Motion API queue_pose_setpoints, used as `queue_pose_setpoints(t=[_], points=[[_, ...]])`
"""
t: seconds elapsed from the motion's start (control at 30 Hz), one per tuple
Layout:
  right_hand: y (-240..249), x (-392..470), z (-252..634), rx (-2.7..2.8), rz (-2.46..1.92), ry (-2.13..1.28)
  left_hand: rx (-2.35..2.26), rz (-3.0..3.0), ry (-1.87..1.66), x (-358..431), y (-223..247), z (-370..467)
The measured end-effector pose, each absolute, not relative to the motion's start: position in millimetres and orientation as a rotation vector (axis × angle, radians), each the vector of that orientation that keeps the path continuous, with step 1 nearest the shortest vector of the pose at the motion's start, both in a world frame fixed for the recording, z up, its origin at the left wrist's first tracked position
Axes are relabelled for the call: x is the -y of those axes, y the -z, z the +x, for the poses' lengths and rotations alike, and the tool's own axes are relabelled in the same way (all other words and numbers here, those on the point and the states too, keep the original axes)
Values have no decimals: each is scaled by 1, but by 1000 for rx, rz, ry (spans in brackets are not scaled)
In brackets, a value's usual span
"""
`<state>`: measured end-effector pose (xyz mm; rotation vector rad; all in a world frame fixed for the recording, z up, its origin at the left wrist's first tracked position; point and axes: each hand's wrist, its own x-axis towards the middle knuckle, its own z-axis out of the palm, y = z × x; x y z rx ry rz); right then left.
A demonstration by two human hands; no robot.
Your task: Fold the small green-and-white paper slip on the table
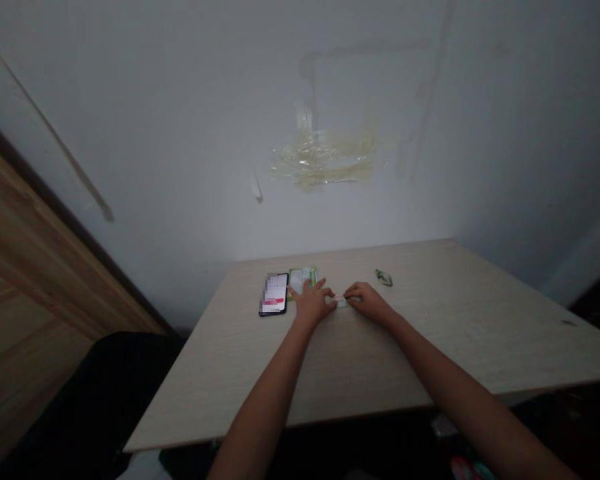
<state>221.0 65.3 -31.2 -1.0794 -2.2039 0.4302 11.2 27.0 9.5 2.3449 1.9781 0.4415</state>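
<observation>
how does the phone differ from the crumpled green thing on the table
Shape: the phone is a flat, regular rectangle, while the crumpled green scrap is irregular.
Size: the phone looks clearly larger than the scrap.
Look: the phone has a lit screen with a dark edge; the scrap is mottled green and pale.
Place: the phone lies left of both hands, the scrap beyond the right hand.
Shared: both rest on the table.

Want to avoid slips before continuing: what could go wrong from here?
The small pale piece between the left hand and right hand is partly hidden, so a slip there could be hard to spot. The left hand also reaches over the green-edged packet and close to the phone, so a sideways sweep might nudge either.
</observation>
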Motion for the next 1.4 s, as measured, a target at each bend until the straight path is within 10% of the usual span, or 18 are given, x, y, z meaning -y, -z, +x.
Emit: queue_pose_setpoints(t=[1.4], points=[[27, -58, 215, 2098, -1214, -414, -2027, 2207, -690, -17, 5, 14]])
